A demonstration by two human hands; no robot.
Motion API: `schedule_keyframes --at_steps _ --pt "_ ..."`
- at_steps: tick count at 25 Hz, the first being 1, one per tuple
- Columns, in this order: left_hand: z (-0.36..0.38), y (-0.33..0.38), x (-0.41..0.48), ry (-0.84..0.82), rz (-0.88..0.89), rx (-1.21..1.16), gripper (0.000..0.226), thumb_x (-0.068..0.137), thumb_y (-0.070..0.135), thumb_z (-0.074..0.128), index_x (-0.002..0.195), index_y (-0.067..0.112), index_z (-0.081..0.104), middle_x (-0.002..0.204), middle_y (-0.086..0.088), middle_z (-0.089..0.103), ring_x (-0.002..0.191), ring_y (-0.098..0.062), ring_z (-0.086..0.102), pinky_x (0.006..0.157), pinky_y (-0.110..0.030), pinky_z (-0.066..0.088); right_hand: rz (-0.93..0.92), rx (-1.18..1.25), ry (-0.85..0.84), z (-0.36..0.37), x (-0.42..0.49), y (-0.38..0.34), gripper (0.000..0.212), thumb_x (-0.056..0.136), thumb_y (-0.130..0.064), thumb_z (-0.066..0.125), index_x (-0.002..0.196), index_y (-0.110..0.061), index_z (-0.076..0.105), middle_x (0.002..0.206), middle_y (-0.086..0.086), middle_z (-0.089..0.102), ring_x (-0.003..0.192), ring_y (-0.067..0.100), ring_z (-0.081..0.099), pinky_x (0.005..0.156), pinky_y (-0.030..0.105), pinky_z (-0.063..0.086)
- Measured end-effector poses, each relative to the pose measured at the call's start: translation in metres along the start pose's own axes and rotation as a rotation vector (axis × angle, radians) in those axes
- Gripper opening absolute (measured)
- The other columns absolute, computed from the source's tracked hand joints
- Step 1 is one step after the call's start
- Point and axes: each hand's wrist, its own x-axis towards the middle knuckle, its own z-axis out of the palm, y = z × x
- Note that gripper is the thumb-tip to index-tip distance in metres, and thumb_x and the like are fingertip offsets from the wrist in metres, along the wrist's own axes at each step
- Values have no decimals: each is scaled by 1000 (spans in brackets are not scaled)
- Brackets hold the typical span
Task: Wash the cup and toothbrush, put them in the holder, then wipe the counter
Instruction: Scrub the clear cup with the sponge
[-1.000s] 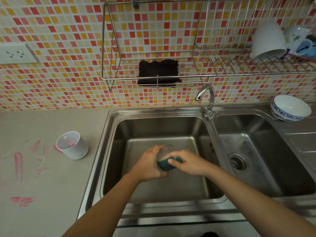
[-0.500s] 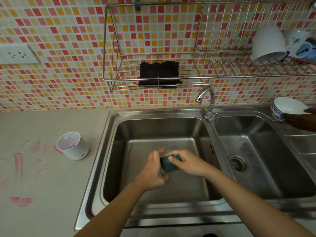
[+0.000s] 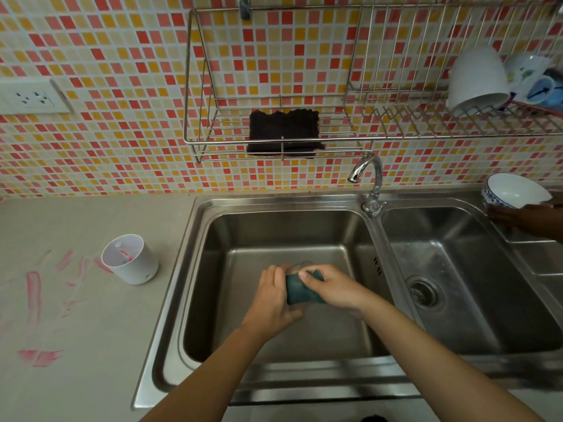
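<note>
Shifted slightly, the cup [image 3: 301,265] is clamped steady by the left hand [image 3: 273,298], scrubbed with a sponge [image 3: 300,290] gripped by the right hand [image 3: 333,287].

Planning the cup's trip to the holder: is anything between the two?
Nothing visible. The cup, gripped by the left hand over the left basin, has only the sink rim and bare counter between it and the white holder.
</note>
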Motion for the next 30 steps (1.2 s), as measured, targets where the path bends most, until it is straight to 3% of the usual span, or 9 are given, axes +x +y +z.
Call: schedule_keyframes --at_steps 3,5,9,12,15,18,23,26,30 --pt "7 0 0 69 64 70 84 64 34 78 130 5 36 116 -10 47 101 -19 42 91 -29 43 277 648 208 6 1 -9 21 96 -19 49 107 -2 53 95 14 62 82 20 63 60 26 58" --pt "5 -1 2 65 61 56 87 62 32 80 131 5 34 115 -11 47 101 -18 41 92 -26 40 346 882 307 6 0 -13 13 95 -13 50 98 -1 52 89 15 61 77 21 61 50 25 57" --pt "-9 -3 6 44 -48 -82 85 64 29 76 133 4 35 120 -7 40 113 -18 38 100 -30 37 355 936 301 -5 -7 -21 12 93 -10 54 99 1 55 91 16 64 82 22 63 54 25 58" --pt "-15 -4 8 112 -190 -200 87 62 28 81 133 7 34 116 2 36 112 -10 37 95 -18 34 334 864 310 -14 -15 -32 14 87 2 56 100 -1 53 90 14 63 80 20 62 55 23 57" --pt "-24 -4 15 163 -341 -319 90 57 27 86 131 13 37 120 3 44 113 -11 45 95 -24 41 147 673 378 -19 -20 -59 26 87 7 52 102 -13 59 87 3 63 78 12 60 59 18 53" --pt "-34 -2 20 186 -385 -355 88 55 27 85 128 17 38 120 3 46 112 -13 48 95 -28 44 -254 307 461 -27 -20 -105 32 88 0 56 100 -29 59 102 -5 64 92 4 61 77 16 51" --pt "-46 5 18 202 -372 -406 89 57 31 85 130 22 36 119 9 43 111 -8 47 94 -27 48 -731 -138 572 -36 13 -188 34 90 -13 58 122 -22 54 112 -14 59 102 -1 56 84 15 50" --pt "-55 7 17 203 -355 -434 88 58 30 85 130 27 34 119 13 42 110 -4 46 90 -19 45 -719 -446 618 -35 65 -230 40 92 -13 51 133 -12 46 125 4 56 109 10 50 88 19 41" --pt "-70 -3 17 245 -368 -517 87 55 28 86 127 29 37 119 14 48 110 -3 51 89 -20 49 -367 -845 383 -32 140 -250 53 93 -8 47 142 -10 30 145 17 27 126 33 42 99 33 38"
